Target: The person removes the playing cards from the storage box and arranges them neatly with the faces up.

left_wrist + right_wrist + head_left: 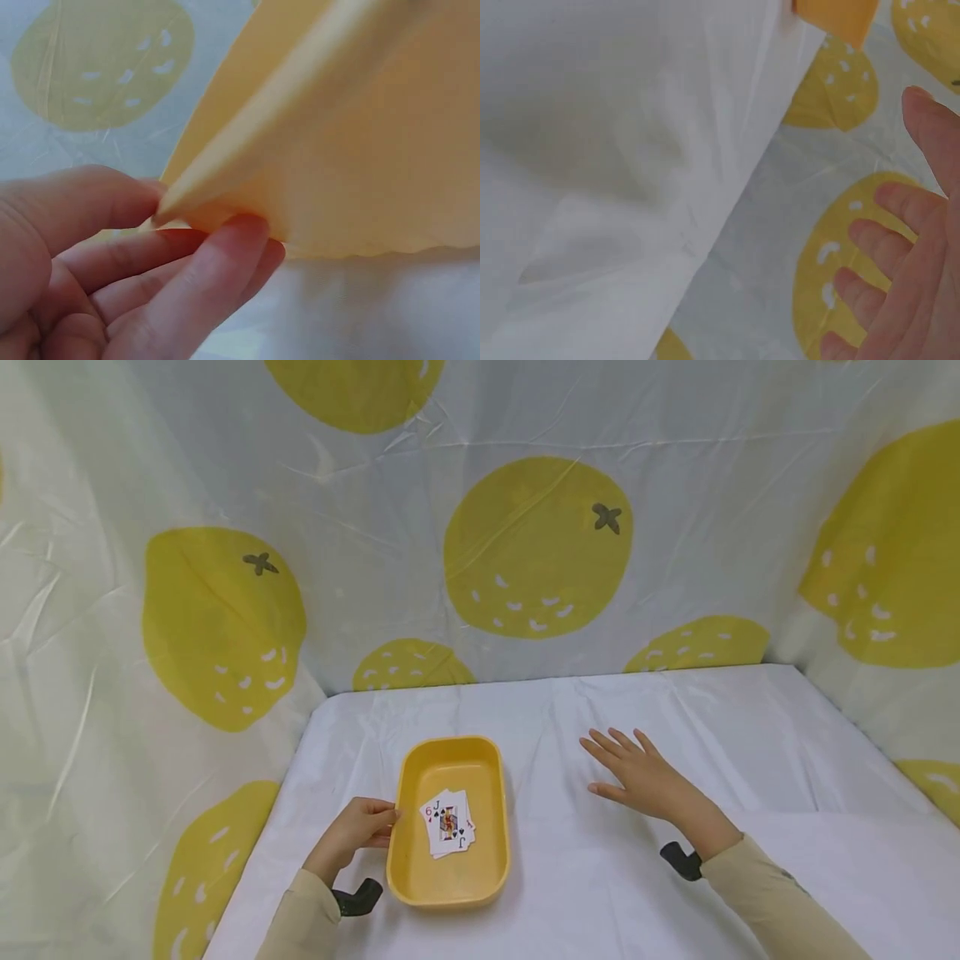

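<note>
A yellow rectangular tray (491,877) stands left of centre on the white-covered table. Inside it lies a small stack of playing cards (448,824), slightly fanned, a jack of spades face up on top and a red six showing beneath. My left hand (358,828) pinches the tray's left rim between thumb and fingers; the left wrist view shows the thumb and fingertips on either side of the rim (247,135). To the right of the tray, my right hand (637,777) hovers over the table with fingers spread and holds nothing.
White cloth (570,860) with creases covers the table. A curtain (360,568) printed with large yellow lemons hangs behind the table and along both sides. A black wrist mount (681,862) sits at the right wrist, another black mount (358,897) at the left.
</note>
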